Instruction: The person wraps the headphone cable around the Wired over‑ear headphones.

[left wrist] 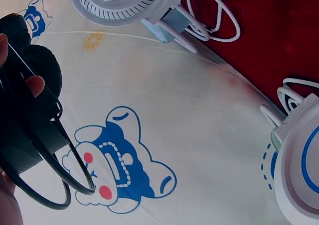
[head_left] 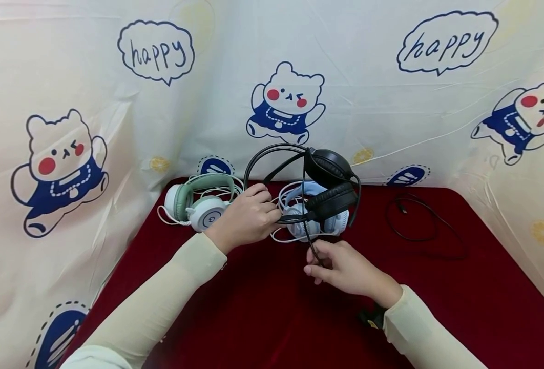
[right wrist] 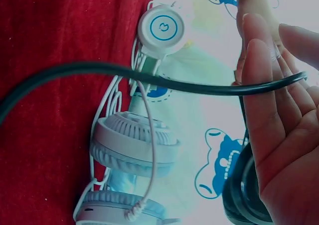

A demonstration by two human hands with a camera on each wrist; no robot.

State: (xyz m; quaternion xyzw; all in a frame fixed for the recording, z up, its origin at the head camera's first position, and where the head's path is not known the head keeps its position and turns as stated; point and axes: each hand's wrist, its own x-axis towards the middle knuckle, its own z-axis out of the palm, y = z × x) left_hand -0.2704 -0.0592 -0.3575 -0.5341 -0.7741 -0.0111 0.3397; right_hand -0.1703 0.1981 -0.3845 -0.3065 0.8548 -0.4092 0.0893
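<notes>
The person's left hand grips the headband of a black over-ear headset, raised over the table, ear cups to the right. The right hand curves its fingers loosely around a black cable, thumb apart; how firmly is unclear. The step in hand looks like gathering the headset's cable; the next move seems to call for a surer pinch while the headband stays steady. Behind, a blue-and-white headset and a mint-and-white headset rest on red velvet cloth. To the right lies a looped black cord; its link to the held cable is unclear. A bear-print backdrop surrounds everything.
</notes>
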